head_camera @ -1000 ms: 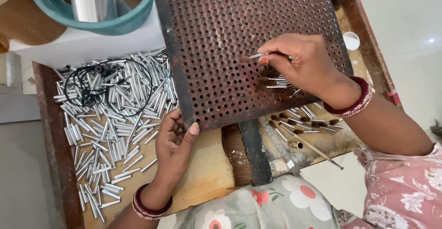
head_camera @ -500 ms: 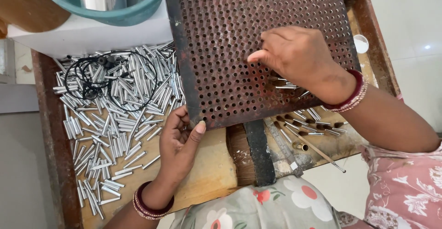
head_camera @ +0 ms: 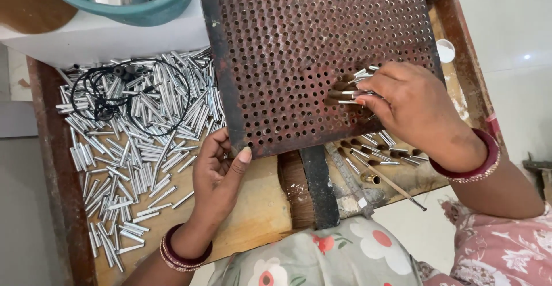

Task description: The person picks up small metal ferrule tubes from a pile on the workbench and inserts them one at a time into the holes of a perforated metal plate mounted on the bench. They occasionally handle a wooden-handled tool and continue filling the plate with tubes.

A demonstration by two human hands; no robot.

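Item: rusty perforated metal plate (head_camera: 299, 50), lying tilted on the wooden table (head_camera: 259, 217); the left hand (head_camera: 215, 177) is gripping its lower left corner, thumb on top, while the right hand (head_camera: 414, 105) is pinching a small bunch of brush tips (head_camera: 345, 90), silvery tubes with brown bristle ends, against the plate's holes. The step in hand is apparently the seating of tips in holes, and the next move is calling for a single tip lined up with a free hole. Alongside are lying loose shiny metal tubes (head_camera: 132, 154), a coiled black cord (head_camera: 121, 90), more finished tips (head_camera: 379, 151) and a teal bowl (head_camera: 132, 4).
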